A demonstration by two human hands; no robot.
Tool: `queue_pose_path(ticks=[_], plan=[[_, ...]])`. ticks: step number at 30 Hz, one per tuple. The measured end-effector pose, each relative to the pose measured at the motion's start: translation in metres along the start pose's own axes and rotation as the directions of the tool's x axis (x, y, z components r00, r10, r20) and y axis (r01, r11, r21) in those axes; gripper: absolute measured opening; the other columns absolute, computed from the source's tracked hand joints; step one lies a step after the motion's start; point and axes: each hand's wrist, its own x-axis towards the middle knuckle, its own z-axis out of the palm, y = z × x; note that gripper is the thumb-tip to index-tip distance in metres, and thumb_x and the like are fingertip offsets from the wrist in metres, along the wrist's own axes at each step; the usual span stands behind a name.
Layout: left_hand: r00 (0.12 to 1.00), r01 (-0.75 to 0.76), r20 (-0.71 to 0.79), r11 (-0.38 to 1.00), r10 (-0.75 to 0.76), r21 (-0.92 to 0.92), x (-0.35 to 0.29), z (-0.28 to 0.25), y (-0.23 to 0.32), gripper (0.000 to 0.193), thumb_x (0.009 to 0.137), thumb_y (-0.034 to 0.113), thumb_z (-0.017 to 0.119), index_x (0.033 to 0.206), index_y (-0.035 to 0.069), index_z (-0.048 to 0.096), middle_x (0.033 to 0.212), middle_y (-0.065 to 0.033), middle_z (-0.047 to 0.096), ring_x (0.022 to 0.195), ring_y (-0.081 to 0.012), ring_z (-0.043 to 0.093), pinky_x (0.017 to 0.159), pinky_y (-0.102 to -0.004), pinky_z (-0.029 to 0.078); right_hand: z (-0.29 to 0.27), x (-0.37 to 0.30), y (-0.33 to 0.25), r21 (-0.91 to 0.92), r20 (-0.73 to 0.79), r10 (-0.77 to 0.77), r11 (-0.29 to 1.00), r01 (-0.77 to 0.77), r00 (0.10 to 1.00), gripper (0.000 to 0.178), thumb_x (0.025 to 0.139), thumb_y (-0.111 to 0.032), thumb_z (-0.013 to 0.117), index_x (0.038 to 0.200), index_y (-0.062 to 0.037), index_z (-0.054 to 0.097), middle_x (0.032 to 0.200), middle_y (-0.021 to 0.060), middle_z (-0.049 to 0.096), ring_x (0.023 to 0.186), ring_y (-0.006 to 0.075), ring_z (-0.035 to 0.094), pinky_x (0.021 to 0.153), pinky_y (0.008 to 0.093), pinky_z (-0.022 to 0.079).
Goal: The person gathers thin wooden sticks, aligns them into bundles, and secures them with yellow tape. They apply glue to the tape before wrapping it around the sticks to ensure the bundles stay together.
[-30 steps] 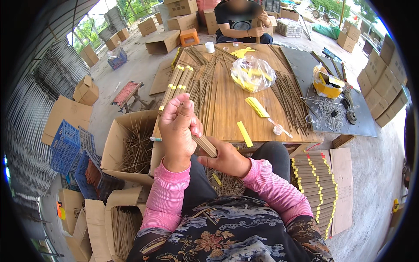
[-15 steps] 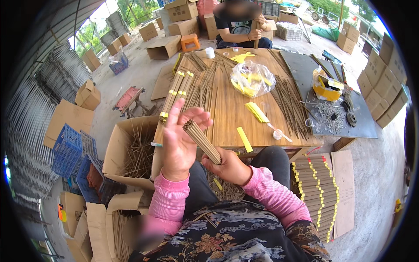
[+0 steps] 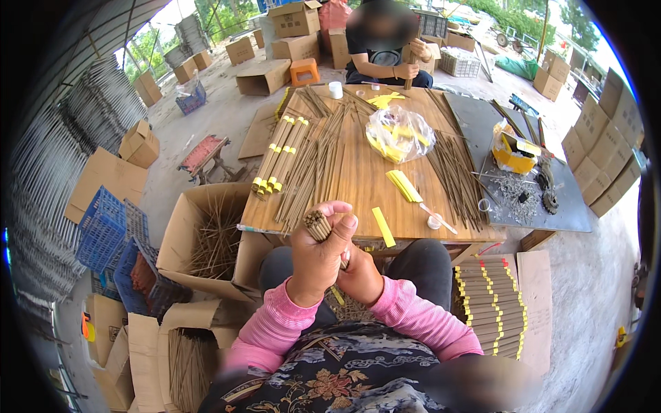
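Observation:
A bundle of thin brown sticks [image 3: 317,226] is held in front of my lap, its round cut ends showing at the top. My left hand [image 3: 310,258] is wrapped round its upper part, thumb pointing up. Lower down, my right hand [image 3: 362,277] grips the same bundle, partly hidden behind the left. Beyond my hands, loose sticks [image 3: 310,165] lie on the wooden table [image 3: 344,199]. Finished-looking stick bundles with yellow bands [image 3: 279,155] lie at the table's left. A yellow paper strip [image 3: 383,227] and a stack of such strips [image 3: 403,186] are to the right.
A plastic bag of yellow strips [image 3: 399,134] and a white pot [image 3: 434,221] stand on the table. Open cardboard boxes of sticks [image 3: 172,258] are at my left, banded bundles [image 3: 492,306] at my right. Across the table a person [image 3: 382,62] holds sticks upright.
My left hand, spread beside the bundle before, has closed round its upper part. The bundle stands lower and more hidden between both hands. My right hand keeps its grip.

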Motion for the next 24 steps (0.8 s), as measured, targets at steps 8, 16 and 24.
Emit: queue_pose_path(ticks=[8,16,24], plan=[[0.961,-0.274,0.128,0.811,0.243,0.516,-0.003,0.018,0.014,0.038,0.079,0.015,0.066,0.109,-0.003,0.053,0.075,-0.0022,0.056,0.064,-0.0062,0.049,0.063,-0.0212,0.043,-0.016,0.009,-0.010,0.018,0.165,-0.098,0.995,0.096,0.981,0.054,0.071,-0.008,0.065,0.119,-0.0043,0.043,0.104,0.0158,0.054,0.099,0.0304,0.054,0.082,0.0330,0.043],[0.923,-0.384,0.328,0.564,0.202,0.731,-0.008,0.027,0.038,0.051,0.082,0.010,0.061,0.125,-0.006,0.038,0.089,-0.0082,0.060,0.080,-0.0116,0.056,0.072,-0.0268,0.046,-0.079,0.005,-0.061,-0.004,-0.281,-0.118,0.993,0.122,0.953,0.042,0.074,-0.014,0.067,0.109,0.0005,0.049,0.084,0.0072,0.054,0.071,0.0129,0.053,0.066,0.0237,0.045],[0.862,-0.438,0.506,0.499,-0.002,0.748,-0.019,0.026,0.010,0.045,0.074,0.009,0.062,0.112,-0.004,0.043,0.085,-0.0196,0.059,0.076,-0.0360,0.059,0.065,-0.0364,0.048,-0.076,0.008,-0.072,-0.457,-0.131,-0.410,0.833,0.312,0.903,0.018,0.078,-0.017,0.060,0.078,-0.0024,0.050,0.057,0.0103,0.051,0.049,0.0263,0.053,0.045,0.0324,0.042]])
